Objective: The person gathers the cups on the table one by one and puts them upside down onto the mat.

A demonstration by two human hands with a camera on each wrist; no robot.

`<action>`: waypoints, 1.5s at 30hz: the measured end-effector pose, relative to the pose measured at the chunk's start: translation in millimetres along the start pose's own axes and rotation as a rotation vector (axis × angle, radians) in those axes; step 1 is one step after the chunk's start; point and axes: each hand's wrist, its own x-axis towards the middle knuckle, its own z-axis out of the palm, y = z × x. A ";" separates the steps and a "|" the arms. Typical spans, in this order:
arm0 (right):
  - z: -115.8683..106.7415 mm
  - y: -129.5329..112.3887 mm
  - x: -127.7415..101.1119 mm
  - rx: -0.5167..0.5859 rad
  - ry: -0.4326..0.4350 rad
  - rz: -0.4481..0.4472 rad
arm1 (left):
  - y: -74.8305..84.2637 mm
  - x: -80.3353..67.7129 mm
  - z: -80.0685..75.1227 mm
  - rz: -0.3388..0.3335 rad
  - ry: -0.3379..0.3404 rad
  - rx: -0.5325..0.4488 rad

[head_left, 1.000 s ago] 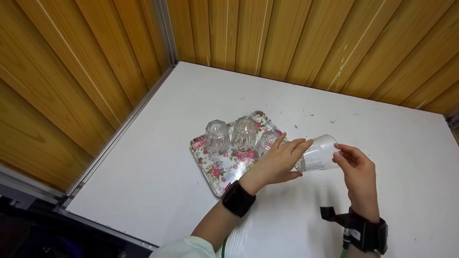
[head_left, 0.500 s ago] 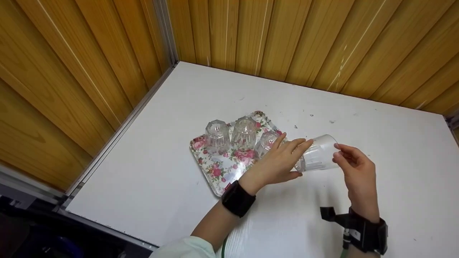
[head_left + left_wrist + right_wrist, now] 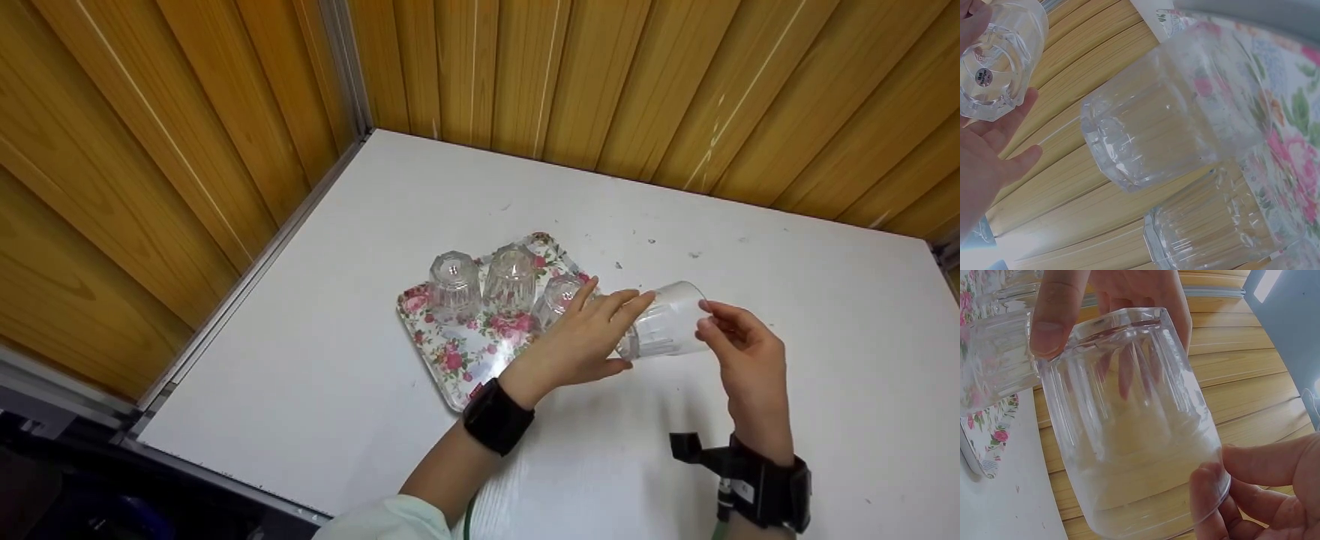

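— What are the hands doing?

— Just right of the frame's middle, both hands hold one clear ribbed glass (image 3: 666, 324) in the air above a white bench (image 3: 375, 360). The glass lies on its side, base toward the left hand (image 3: 583, 339), open rim toward the right hand (image 3: 742, 352).

— How is each grip set?

— The left hand's fingers lie nearly straight against the base end, thumb underneath, a flat supporting grip. In the right wrist view its thumb (image 3: 1053, 318) presses on the base edge. The right hand's grip is narrow: thumb and fingertips (image 3: 1207, 486) pinch the rim.

— What else is on the bench?

— A floral tray (image 3: 442, 352) with pink roses sits left of centre, touching the left hand's near side in the picture. Three more clear glasses (image 3: 454, 285) stand upside down in a row along its far edge. The rightmost one is partly hidden behind the left hand's fingers.

— And the surroundings?

— Wood-panelled walls (image 3: 600, 82) fill the top and left of the frame. Each wrist wears a black strap (image 3: 498, 416).
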 end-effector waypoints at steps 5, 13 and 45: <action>-0.1 0.3 0.2 0.004 0.000 0.001 | 0.1 -0.9 -0.7 0.000 -0.004 -0.006; 1.2 1.7 1.9 0.048 0.026 0.011 | 0.7 -1.4 -2.3 0.005 0.009 0.033; 1.2 3.1 2.7 0.050 0.008 0.012 | 0.9 -1.8 -4.1 0.017 0.027 0.040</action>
